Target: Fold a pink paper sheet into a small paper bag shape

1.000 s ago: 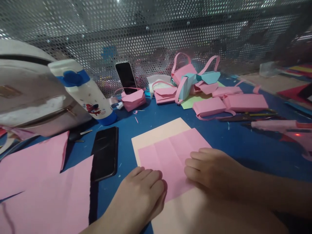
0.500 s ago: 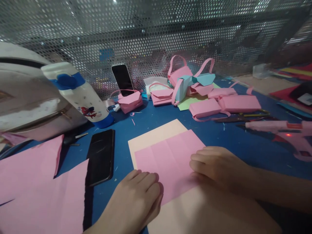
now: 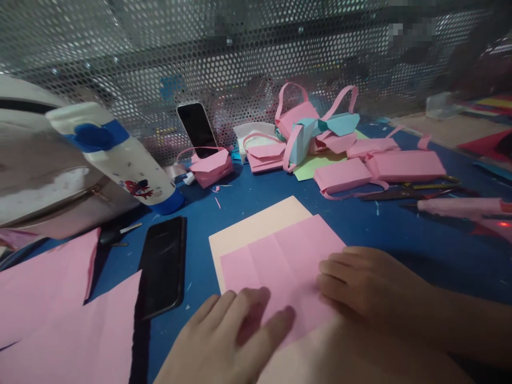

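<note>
A pink sheet of paper (image 3: 276, 266) with faint parallel creases lies on a larger peach sheet (image 3: 264, 224). My left hand (image 3: 232, 330) rests over the pink sheet's near left edge, thumb and forefinger spread apart, holding nothing. At the sheet's right edge, my right hand (image 3: 360, 282) has its fingers curled together on the paper; its thumb is hidden underneath. Beyond the sheets stand small folded paper bags in pink, such as one pink bag (image 3: 210, 166) with a thin handle, and a light blue bag (image 3: 302, 144).
A dark phone (image 3: 163, 266) and larger pink paper (image 3: 76, 336) lie left. Behind are a tilted water bottle (image 3: 128, 160), a pale backpack (image 3: 40, 176) and an upright phone (image 3: 197, 128). Scissors (image 3: 412, 191) and a pink glue gun (image 3: 460, 208) lie right. A perforated metal panel (image 3: 248, 74) closes the back.
My left hand has opened, its thumb and forefinger parting over the pink sheet. The right hand stays curled at the right edge. The view has shifted slightly.
</note>
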